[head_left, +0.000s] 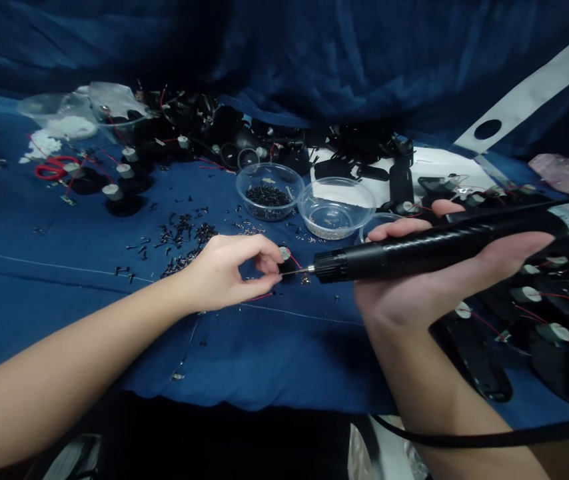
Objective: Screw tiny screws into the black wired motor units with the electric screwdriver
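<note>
My right hand (pixel 409 280) is wrapped round a black electric screwdriver (pixel 389 250), which lies nearly level and points left. Its thin metal bit (pixel 295 271) reaches to the fingertips of my left hand (pixel 237 270). That hand is closed in a pinch at the bit's tip; whatever is between thumb and fingers is too small or hidden to name. Just beyond the fingertips is a small white-capped cylinder (pixel 284 253) with a red wire, on a dark part partly hidden by my hand and the bit.
Two clear tubs stand behind my hands: one with black screws (pixel 267 195), one with small silvery pieces (pixel 332 230). Loose black screws (pixel 182 233) lie left. Black parts with wired cylinders (pixel 559 333) crowd the right; more (pixel 124 183) sit back left. A black cord (pixel 464 440) crosses lower right.
</note>
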### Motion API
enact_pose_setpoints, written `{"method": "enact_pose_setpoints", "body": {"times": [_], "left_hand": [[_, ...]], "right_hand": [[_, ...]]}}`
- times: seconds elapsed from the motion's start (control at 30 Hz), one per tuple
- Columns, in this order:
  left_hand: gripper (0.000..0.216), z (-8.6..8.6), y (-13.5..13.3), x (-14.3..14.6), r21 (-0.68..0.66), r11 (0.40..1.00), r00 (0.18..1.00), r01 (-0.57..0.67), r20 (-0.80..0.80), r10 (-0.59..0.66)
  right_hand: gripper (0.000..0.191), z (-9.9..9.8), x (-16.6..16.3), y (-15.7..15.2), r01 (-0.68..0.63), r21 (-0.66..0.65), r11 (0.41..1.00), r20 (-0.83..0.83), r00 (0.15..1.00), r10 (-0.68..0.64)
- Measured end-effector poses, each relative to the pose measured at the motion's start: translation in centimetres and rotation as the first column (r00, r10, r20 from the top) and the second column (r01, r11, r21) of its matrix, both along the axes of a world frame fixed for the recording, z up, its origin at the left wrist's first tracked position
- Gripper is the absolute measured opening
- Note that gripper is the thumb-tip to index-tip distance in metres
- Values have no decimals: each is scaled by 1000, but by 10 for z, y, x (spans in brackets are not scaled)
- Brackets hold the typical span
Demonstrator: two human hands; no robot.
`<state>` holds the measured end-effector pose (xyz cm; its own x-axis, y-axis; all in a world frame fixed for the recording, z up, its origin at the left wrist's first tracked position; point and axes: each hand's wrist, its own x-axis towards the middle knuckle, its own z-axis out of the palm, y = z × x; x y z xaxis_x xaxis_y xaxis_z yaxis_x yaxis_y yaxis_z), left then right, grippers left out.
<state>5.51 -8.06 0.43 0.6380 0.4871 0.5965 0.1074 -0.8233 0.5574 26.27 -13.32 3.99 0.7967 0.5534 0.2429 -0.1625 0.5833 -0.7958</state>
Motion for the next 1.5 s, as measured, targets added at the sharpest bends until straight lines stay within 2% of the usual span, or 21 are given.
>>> {"method": "enact_pose_setpoints", "body": {"times": [0.37,0.83,1.07,1.2,1.37,1.43,1.5], "left_hand": [[15,-1,1,-1,-3,1000,1000,-6,-25,6],[12,-3,0,0,-2,1000,1000,12,-16,-12],[7,0,-3,0,-42,999,998,13,-57,-15],[6,5,-6,0,-37,999,996,13,-87,-16],[11,18,0,-10,44,992,984,-116,-128,121],[9,22,3,-14,55,996,986,-77,-145,84],[12,22,2,-15,72,996,973,46,-228,-28]], "right_hand": [[56,2,-9,-2,47,10,999,47,998,-47],[55,-4,-9,-3,36,-9,999,71,997,-35],[58,-5,-8,-1,28,18,999,92,995,-29],[60,-2,-8,-1,44,-10,999,62,997,-43],[60,5,-4,3,72,9,997,4,997,-72],[61,9,0,5,96,48,994,-29,995,-94],[62,12,6,8,111,68,992,-66,992,-106]]}}
